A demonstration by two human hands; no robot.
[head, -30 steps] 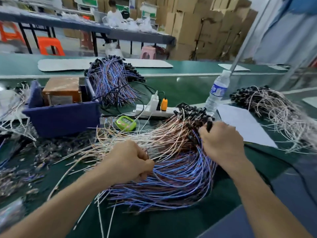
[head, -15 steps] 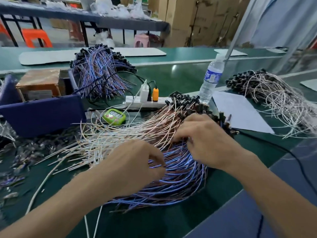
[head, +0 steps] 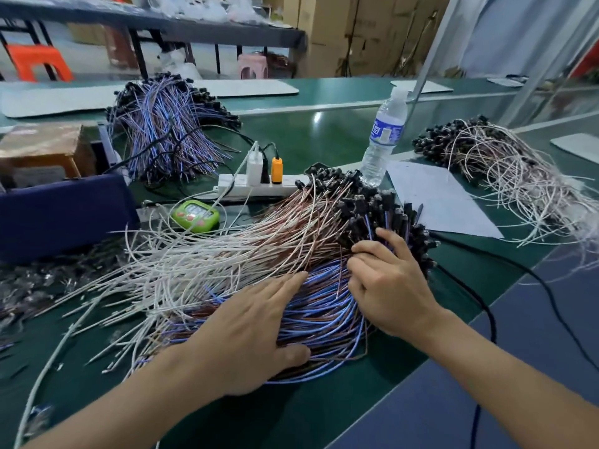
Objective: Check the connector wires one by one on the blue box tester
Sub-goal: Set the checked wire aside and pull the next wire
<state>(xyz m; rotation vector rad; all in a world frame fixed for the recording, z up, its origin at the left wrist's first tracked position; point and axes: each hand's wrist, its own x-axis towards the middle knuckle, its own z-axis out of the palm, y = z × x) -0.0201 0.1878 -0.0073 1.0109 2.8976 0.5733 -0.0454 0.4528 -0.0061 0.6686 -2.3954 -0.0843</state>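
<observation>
Green matting covers the bench (head: 324, 134), and from my seat I see the heap of connector wires (head: 259, 241) fanned across it: thin, stiff strands in white, copper-brown and blue, ending in small black plugs (head: 363, 202) on its far right side. The left hand (head: 246, 325) lies flat on the blue strands, fingers (head: 288, 283) straight. The right hand (head: 392, 286) sits at the plug end, its fingers (head: 389, 238) bent among the wires; whether they pinch one I cannot tell. The blue box (head: 61, 215) stands to the left, apart from both hands, with a cardboard carton (head: 42, 147) inside. Behind the heap sit a glossy green timer (head: 196, 215) and a white power strip (head: 259, 189). A clear plastic bottle (head: 384, 137) and a paper sheet (head: 434, 196) lie to the right, a purple bundle (head: 162, 131) farther back, and a pale tangled bundle (head: 505, 166) at far right.
</observation>
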